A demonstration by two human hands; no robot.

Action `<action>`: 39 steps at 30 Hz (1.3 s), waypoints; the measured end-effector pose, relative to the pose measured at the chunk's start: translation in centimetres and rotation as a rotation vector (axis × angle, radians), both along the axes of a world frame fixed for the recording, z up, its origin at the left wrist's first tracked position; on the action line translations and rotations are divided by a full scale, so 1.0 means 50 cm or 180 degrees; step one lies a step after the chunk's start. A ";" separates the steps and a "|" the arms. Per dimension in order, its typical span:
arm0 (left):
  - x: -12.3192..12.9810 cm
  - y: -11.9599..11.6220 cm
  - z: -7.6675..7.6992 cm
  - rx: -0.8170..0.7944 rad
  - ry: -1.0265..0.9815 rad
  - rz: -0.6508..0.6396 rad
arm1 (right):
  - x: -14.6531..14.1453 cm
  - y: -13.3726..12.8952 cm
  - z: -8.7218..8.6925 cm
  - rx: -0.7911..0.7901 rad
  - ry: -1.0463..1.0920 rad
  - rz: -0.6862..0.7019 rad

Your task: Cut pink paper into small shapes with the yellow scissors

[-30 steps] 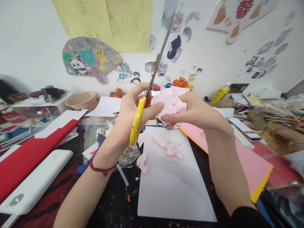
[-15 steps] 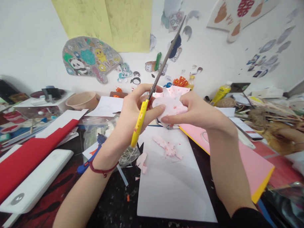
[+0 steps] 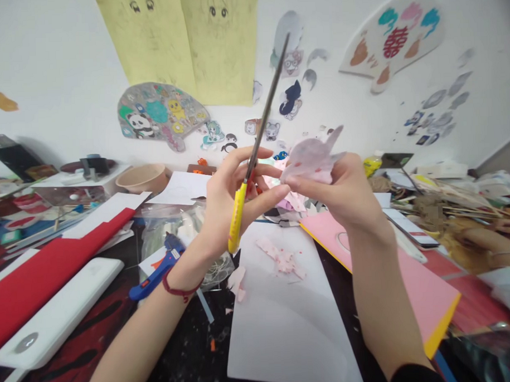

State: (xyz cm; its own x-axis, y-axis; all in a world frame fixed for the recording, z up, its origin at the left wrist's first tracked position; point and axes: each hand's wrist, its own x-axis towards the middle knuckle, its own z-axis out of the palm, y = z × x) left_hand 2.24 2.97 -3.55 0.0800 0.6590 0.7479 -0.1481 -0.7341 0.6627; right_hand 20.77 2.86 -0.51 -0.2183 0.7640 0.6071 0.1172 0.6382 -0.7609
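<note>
My left hand (image 3: 238,194) is closed around yellow-handled scissors (image 3: 260,135), seen edge-on with the long grey blade pointing up. Its thumb and fingertips reach toward the left edge of a thin pale pink cut piece (image 3: 310,158); whether they touch it I cannot tell. Between thumb and fingers my right hand (image 3: 344,188) pinches that piece, which has small red spots and pointed tips at its upper right. Below both hands, pink scraps (image 3: 282,257) lie on a white sheet (image 3: 289,329). Behind the hands is a heap of pink spotted material (image 3: 295,201), partly hidden.
A blue glue gun (image 3: 157,267) rests by a clear plastic bag, left of my forearm. Further left are a red strip (image 3: 69,259) and a white device (image 3: 62,312). Pink card (image 3: 417,285) lies right. Another person's hand (image 3: 499,238) shows at the far right.
My right hand has lifted and turned the pink piece up and to the right, away from the left hand. The scissors stand slightly more upright. The camera view has tilted up a little.
</note>
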 end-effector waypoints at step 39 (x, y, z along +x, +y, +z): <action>-0.030 0.000 0.005 0.0599 0.1186 0.1107 | 0.026 0.013 0.003 -0.0081 -0.0156 0.0027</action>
